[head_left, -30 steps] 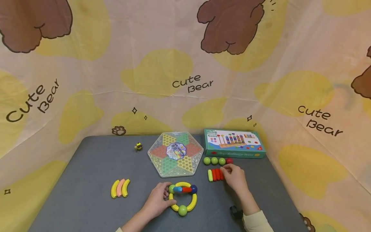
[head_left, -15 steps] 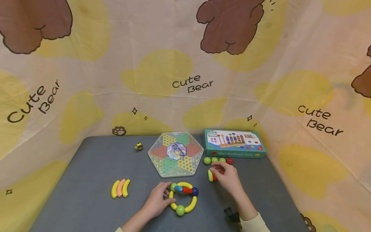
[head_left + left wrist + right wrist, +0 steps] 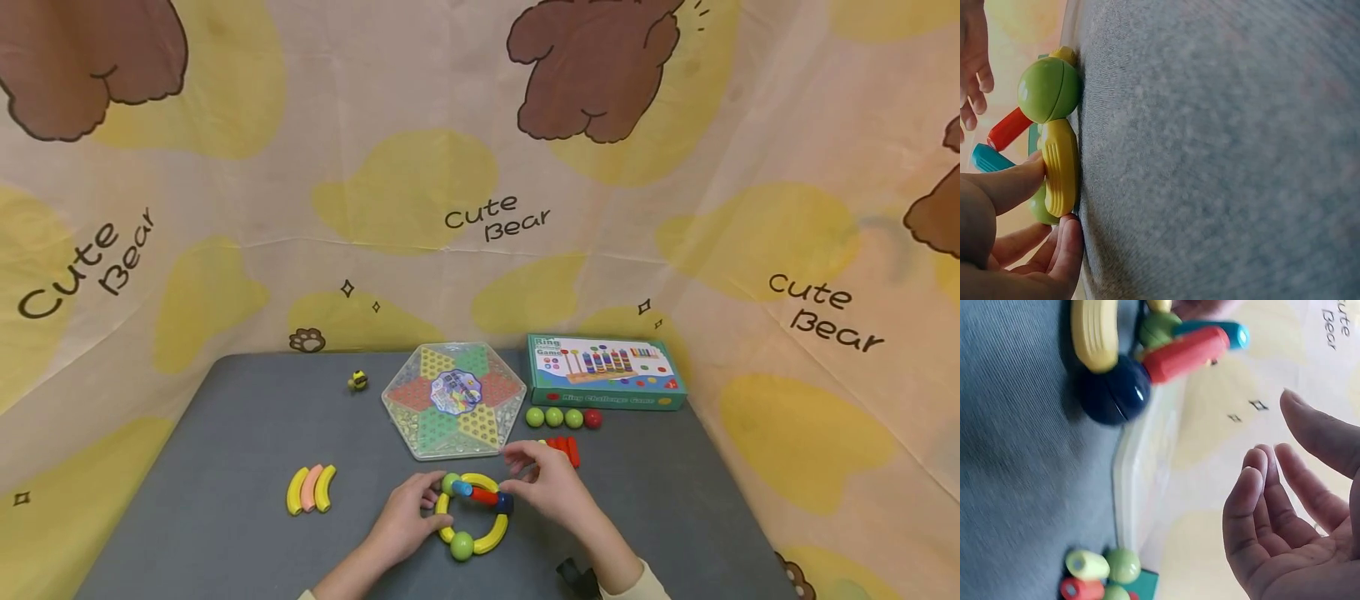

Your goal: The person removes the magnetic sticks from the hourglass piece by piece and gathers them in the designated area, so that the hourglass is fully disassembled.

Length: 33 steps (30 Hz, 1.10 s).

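Note:
On the table lies a toy ring of yellow curved sticks [image 3: 491, 535], with a green ball [image 3: 462, 546] at the front, another at the back left and a dark blue ball [image 3: 506, 503] at the right. A red stick [image 3: 483, 497] and a light blue stick [image 3: 461, 487] slant up from the balls and meet above the ring. My left hand [image 3: 408, 517] pinches the ring's left side, its thumb on a yellow stick [image 3: 1060, 169]. Just beside the blue ball [image 3: 1115, 390] is my right hand [image 3: 551, 487], fingers loosely bent and holding nothing.
Red sticks [image 3: 573, 452] lie partly behind the right hand, below a row of green balls [image 3: 554, 417] and a red ball [image 3: 592, 418]. Behind are a hexagonal game board [image 3: 453, 400] and a green box [image 3: 607, 372]. Curved sticks [image 3: 311, 489] and a bee toy [image 3: 358, 381] lie left.
My right hand has moved left from the red sticks to the ring's blue ball. The ring has turned slightly in my left hand's hold, its front green ball shifting left.

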Motion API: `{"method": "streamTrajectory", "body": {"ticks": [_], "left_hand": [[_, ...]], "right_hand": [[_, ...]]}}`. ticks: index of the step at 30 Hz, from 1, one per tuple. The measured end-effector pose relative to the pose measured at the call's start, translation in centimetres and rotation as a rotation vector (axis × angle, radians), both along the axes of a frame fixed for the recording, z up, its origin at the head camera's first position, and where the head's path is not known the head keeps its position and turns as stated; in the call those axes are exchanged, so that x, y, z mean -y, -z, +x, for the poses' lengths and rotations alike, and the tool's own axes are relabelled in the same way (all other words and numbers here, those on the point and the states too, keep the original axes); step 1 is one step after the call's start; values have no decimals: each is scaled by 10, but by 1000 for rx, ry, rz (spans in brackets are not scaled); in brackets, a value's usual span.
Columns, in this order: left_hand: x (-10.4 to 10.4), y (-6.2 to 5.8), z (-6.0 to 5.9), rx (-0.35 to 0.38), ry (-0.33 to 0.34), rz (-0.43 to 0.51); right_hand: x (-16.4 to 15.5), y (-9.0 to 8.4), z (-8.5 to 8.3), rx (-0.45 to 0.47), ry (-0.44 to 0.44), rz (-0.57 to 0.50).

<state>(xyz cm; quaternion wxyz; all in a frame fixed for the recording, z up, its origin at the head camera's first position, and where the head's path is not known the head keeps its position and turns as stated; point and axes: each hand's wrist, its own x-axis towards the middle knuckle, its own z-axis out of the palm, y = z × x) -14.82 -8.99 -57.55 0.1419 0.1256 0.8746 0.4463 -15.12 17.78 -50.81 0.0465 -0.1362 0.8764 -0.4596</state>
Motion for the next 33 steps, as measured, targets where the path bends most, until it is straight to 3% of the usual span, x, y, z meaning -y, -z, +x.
{"method": "streamTrajectory", "body": {"ticks": [7, 13, 22, 33], "left_hand": [[0, -1, 0, 32, -27, 40], [2, -1, 2, 19, -29, 84], [1, 0, -2, 24, 27, 55], [1, 0, -1, 28, 7, 54]], "right_hand": [[17, 16, 4, 104, -69, 31], [25, 28, 5, 115, -96, 138], [27, 37, 4, 22, -122, 234], [30, 39, 9, -42, -51, 272]]}}
